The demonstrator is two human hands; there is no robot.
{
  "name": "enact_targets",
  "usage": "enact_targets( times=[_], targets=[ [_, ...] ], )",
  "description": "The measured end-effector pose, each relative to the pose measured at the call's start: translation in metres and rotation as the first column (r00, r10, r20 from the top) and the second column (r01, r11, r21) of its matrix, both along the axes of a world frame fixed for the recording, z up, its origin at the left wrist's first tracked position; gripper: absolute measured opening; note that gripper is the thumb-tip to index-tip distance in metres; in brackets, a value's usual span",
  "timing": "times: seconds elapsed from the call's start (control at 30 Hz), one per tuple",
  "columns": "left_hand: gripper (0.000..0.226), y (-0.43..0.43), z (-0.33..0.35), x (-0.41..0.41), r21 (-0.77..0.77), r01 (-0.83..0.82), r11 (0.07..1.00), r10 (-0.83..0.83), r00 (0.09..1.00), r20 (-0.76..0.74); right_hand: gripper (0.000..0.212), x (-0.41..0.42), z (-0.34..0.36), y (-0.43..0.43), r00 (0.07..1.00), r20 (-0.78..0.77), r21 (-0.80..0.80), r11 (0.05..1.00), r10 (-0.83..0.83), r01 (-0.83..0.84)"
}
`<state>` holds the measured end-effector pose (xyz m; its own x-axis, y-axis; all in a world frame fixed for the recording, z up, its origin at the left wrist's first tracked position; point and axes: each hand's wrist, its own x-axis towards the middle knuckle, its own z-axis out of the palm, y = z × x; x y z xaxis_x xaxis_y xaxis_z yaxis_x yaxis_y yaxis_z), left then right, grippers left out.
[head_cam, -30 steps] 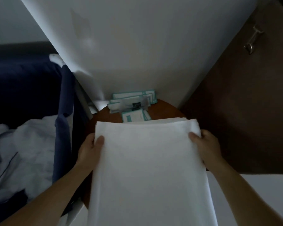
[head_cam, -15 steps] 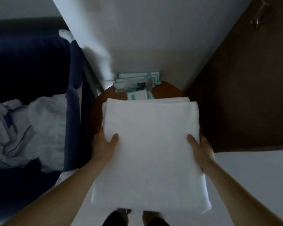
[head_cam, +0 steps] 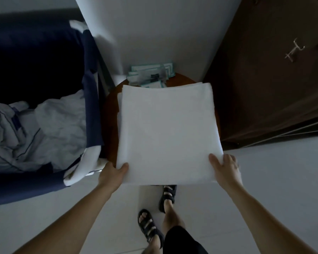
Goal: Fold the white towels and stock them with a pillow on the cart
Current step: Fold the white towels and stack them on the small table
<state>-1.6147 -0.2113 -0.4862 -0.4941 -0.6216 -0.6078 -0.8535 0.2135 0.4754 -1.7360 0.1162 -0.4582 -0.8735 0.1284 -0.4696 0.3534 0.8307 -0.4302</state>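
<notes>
- Towel (head_cam: pixel 168 132), folded, is held at its near corners over a round table (head_cam: pixel 109 114).
- Left hand (head_cam: pixel 111 176) and right hand (head_cam: pixel 226 168) are both clamped on it, thumbs on top.

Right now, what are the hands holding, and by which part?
A folded white towel: the left hand grips its near left corner, the right hand its near right corner, thumbs on top.

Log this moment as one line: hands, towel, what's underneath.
left hand: grips folded white towel, near-left corner | right hand: grips near-right corner | under towel: round brown table, contact unclear
</notes>
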Motion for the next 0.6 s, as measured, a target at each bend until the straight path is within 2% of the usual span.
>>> enact_targets(
  times=[0.07, 0.23, 0.33, 0.37, 0.47, 0.53, 0.6],
  targets=[
    [0.045, -0.003, 0.002, 0.003, -0.004, -0.02, 1.0, 0.02, 0.999, -0.029, 0.049, 0.009, 0.002, 0.003, 0.998, -0.059, 0.021, 0.999, -0.026, 0.027],
    [0.057, -0.015, -0.003, 0.002, 0.28, -0.172, 0.945, 0.172, 0.985, 0.025, 0.037, 0.02, 0.001, 0.01, 0.989, -0.016, -0.105, 0.984, -0.147, 0.145],
    [0.055, -0.013, -0.006, -0.006, 0.388, -0.219, 0.895, 0.24, 0.971, -0.006, 0.044, 0.023, 0.003, 0.008, 0.981, -0.105, -0.173, 0.975, -0.161, 0.142],
    [0.053, -0.012, -0.006, -0.008, 0.381, -0.21, 0.901, 0.239, 0.971, -0.031, 0.044, 0.023, 0.005, 0.007, 0.974, -0.155, -0.203, 0.97, -0.166, 0.133],
    [0.048, -0.012, -0.008, -0.009, 0.221, -0.091, 0.971, 0.114, 0.989, -0.097, 0.039, 0.018, 0.006, 0.006, 0.961, -0.236, -0.207, 0.974, -0.143, 0.094],
    [0.047, -0.009, -0.01, -0.007, 0.166, -0.03, 0.986, 0.052, 0.991, -0.127, 0.04, 0.015, -0.001, 0.01, 0.985, -0.147, -0.141, 0.988, -0.087, 0.066],
    [0.047, -0.007, -0.013, -0.004, 0.176, -0.024, 0.984, 0.047, 0.99, -0.13, 0.041, 0.012, -0.01, 0.013, 0.996, -0.005, -0.111, 0.99, -0.085, 0.084]
  ],
)
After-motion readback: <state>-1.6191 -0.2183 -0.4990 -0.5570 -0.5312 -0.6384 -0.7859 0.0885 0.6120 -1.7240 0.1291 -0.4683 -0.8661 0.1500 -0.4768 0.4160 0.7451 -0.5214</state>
